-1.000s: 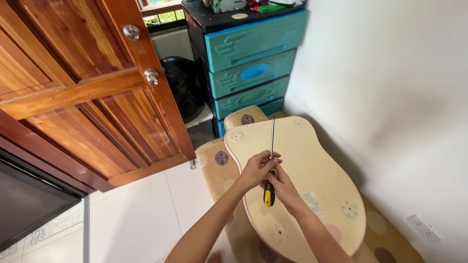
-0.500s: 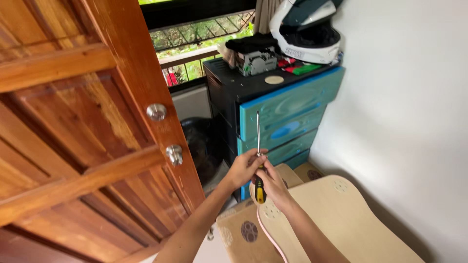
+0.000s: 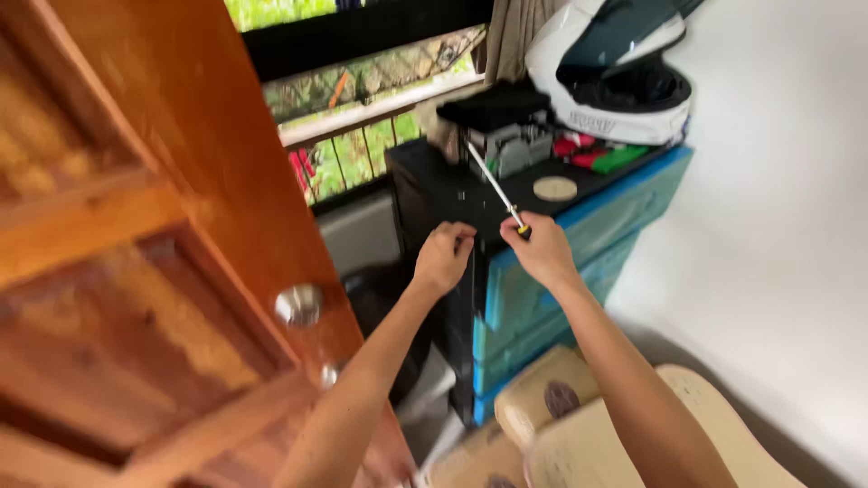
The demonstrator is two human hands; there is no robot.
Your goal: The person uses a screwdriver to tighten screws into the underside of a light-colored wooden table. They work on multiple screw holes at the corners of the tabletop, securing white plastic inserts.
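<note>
Now the view has swung up from the pale wooden board [image 3: 633,443] on the floor to the drawer unit, and both hands have come up with it.

Largest first: the brown wooden door [image 3: 136,226] fills the left side, its round metal knob [image 3: 299,305] near the middle; the white wall [image 3: 778,226] closes the right; a blue and black plastic drawer unit [image 3: 579,244] stands between them under a barred window, carrying a white helmet [image 3: 615,81] and a small round disc [image 3: 554,188]; the right hand [image 3: 541,250] has its fingers wrapped round the handle of a long screwdriver [image 3: 495,190], whose shaft now slants up and left over the unit's top rather than over the board; the left hand [image 3: 443,258], beside it a second ago, is curled into a loose fist just apart, and whether it holds anything I cannot tell.
</note>
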